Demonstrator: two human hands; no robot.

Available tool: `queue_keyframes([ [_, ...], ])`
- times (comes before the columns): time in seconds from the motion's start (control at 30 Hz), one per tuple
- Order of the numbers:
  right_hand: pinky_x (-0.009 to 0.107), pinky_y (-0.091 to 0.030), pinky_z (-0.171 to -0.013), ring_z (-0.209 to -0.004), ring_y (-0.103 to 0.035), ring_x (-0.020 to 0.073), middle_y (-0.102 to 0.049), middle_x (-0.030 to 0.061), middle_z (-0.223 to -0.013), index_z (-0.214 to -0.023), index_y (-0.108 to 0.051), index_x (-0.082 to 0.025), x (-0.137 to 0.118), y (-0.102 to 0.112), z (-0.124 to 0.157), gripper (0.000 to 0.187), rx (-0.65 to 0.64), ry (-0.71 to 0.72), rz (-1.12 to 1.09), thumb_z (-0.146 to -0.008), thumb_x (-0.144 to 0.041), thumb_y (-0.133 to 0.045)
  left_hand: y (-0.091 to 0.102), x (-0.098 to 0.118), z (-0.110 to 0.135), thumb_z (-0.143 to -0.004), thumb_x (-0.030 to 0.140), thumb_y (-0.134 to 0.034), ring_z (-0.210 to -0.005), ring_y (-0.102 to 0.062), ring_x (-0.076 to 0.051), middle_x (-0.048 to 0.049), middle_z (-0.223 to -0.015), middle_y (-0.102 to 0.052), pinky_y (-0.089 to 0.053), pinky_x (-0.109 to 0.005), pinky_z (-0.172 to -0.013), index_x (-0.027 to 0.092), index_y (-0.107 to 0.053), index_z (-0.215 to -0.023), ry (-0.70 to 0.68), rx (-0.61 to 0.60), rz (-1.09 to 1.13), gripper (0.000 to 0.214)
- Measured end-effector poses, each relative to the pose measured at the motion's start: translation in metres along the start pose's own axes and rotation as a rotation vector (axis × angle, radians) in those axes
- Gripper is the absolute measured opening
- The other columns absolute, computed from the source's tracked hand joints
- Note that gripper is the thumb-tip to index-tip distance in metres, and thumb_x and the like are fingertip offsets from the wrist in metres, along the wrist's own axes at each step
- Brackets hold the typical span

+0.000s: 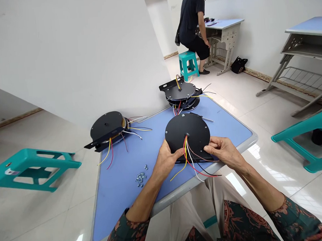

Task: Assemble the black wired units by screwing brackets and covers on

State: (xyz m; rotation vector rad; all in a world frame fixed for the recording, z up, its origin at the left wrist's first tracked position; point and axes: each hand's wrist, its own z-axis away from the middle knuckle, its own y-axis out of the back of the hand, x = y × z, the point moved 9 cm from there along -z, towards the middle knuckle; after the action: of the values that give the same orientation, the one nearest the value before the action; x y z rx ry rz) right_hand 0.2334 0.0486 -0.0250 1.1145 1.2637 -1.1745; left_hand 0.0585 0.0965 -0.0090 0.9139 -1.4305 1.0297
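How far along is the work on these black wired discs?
Partway, it seems. Possibly done: a stack of discs at the far side and another unit at left. In hand: left hand and right hand both hold one black disc, wires trailing from its centre. Seemingly left: loose screws lie on the blue table, and the screwdriver beyond the disc is untouched.

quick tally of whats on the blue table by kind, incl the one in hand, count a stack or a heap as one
single black discs: 2 (held disc, left disc)
stack of black discs: 1
heap of screws: 1
slim tool: 1
total: 5
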Motion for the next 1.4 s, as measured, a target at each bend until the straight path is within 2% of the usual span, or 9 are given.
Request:
queue_keyframes([
  [0.17, 0.026, -0.016, -0.054, -0.058, -0.017, 0.0081, -0.018, -0.0087, -0.062, -0.071, -0.050, -0.020, -0.002, 0.000, 0.001, 0.045, -0.010, 0.015, -0.030, -0.077, -0.057, -0.074, -0.001, -0.003, 0.000, -0.064, 0.034, -0.091, -0.136, -0.052, -0.034, -0.0155, -0.139, -0.063, -0.040, -0.047, -0.115, 0.015, -0.057, -0.133, 0.034, -0.002, 0.071, 0.080],
  [0.4, 0.025, -0.017, -0.052, -0.058, -0.016, 0.0081, -0.018, -0.0085, -0.062, -0.065, -0.040, -0.022, -0.004, 0.001, 0.000, 0.052, 0.022, 0.039, 0.023, -0.076, -0.060, -0.073, 0.001, -0.005, 0.000, -0.063, 0.032, -0.091, -0.133, -0.055, -0.034, -0.0149, -0.135, -0.066, -0.042, -0.047, -0.114, 0.014, -0.060, -0.131, 0.048, 0.024, 0.082, 0.077],
  [0.63, 0.026, -0.016, -0.053, -0.057, -0.017, 0.0083, -0.017, -0.0089, -0.061, -0.071, -0.051, -0.020, -0.007, 0.000, 0.001, 0.048, 0.018, 0.044, 0.029, -0.077, -0.063, -0.071, 0.003, -0.005, 0.000, -0.061, 0.031, -0.092, -0.128, -0.059, -0.034, -0.0132, -0.126, -0.071, -0.043, -0.047, -0.112, 0.014, -0.066, -0.123, 0.078, 0.034, 0.051, 0.070],
  [0.87, 0.027, -0.016, -0.055, -0.057, -0.018, 0.0089, -0.018, -0.0086, -0.061, -0.080, -0.059, -0.017, -0.003, 0.000, -0.001, 0.045, 0.018, 0.048, 0.048, -0.080, -0.061, -0.068, 0.005, -0.006, 0.001, -0.064, 0.034, -0.090, -0.126, -0.060, -0.036, -0.0133, -0.123, -0.073, -0.047, -0.048, -0.108, 0.014, -0.070, -0.109, 0.092, 0.030, 0.012, 0.053],
  [1.0, 0.026, -0.016, -0.054, -0.058, -0.018, 0.0089, -0.017, -0.0084, -0.062, -0.077, -0.057, -0.017, -0.003, -0.001, -0.001, 0.048, 0.019, 0.049, 0.062, -0.079, -0.064, -0.068, 0.005, -0.006, -0.001, -0.064, 0.035, -0.091, -0.126, -0.061, -0.035, -0.0134, -0.126, -0.071, -0.047, -0.048, -0.108, 0.014, -0.070, -0.110, 0.093, 0.011, 0.007, 0.055],
  [1.2, 0.026, -0.013, -0.053, -0.057, -0.016, 0.0086, -0.017, -0.0086, -0.061, -0.073, -0.053, -0.018, -0.004, -0.002, -0.001, 0.048, 0.008, 0.052, 0.049, -0.079, -0.064, -0.069, 0.004, -0.006, -0.002, -0.070, 0.042, -0.087, -0.123, -0.063, -0.034, -0.0133, -0.120, -0.074, -0.047, -0.046, -0.108, 0.014, -0.071, -0.109, 0.095, 0.002, 0.078, 0.050],
  [1.4, 0.027, -0.014, -0.054, -0.058, -0.018, 0.0090, -0.019, -0.0081, -0.062, -0.076, -0.056, -0.017, 0.006, -0.002, -0.002, 0.045, -0.004, 0.017, 0.016, -0.083, -0.061, -0.066, 0.003, 0.001, -0.002, -0.064, 0.034, -0.091, -0.125, -0.062, -0.032, -0.0135, -0.131, -0.069, -0.049, -0.043, -0.105, 0.016, -0.069, -0.112, 0.082, -0.012, 0.117, 0.055],
])
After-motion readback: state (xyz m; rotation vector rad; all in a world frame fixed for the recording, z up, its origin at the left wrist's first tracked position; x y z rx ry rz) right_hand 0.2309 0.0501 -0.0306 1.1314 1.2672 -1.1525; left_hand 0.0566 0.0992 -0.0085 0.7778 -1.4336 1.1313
